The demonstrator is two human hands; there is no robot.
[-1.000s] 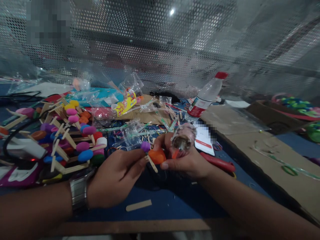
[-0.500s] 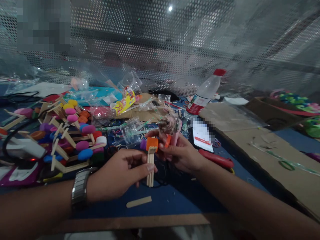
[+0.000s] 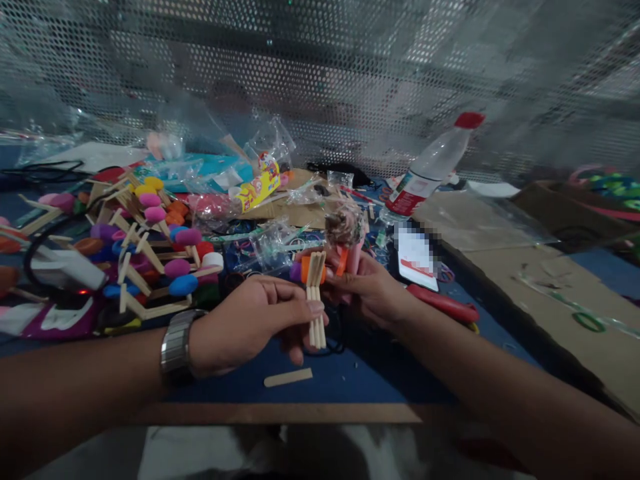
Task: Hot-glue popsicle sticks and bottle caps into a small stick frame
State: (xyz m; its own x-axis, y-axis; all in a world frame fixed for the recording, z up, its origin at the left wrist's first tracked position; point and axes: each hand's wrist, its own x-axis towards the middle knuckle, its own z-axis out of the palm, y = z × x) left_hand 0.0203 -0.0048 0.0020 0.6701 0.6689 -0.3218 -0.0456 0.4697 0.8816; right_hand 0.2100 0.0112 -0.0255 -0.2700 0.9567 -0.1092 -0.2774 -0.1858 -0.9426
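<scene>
My left hand [image 3: 265, 313], with a metal watch on the wrist, is closed on a wooden craft-stick piece [image 3: 316, 293]. Its sticks lie side by side and bend at an angle partway up. Behind the upper sticks shows an orange round piece [image 3: 306, 269], with a purple one [image 3: 296, 271] beside it. My right hand [image 3: 370, 287] is wrapped round a pink glue gun [image 3: 354, 257] with an orange trigger and a grimy, clumped front end. The gun is close to the right of the sticks; whether they touch, I cannot tell. A single loose craft stick [image 3: 288, 378] lies below the hands.
Left, a heap of stick pieces with coloured round parts [image 3: 177, 268] lies near a cable and a purple device [image 3: 65, 317]. Rightward are a phone [image 3: 417, 257], red-handled tool [image 3: 443, 305], tilted bottle [image 3: 433, 167] and cardboard [image 3: 525, 267]. Behind is a perforated metal screen [image 3: 300, 73].
The craft-stick piece has turned in my left hand, so its bent upper sticks stand up in front of the orange piece. The view has shifted slightly; the glue gun stays in my right hand.
</scene>
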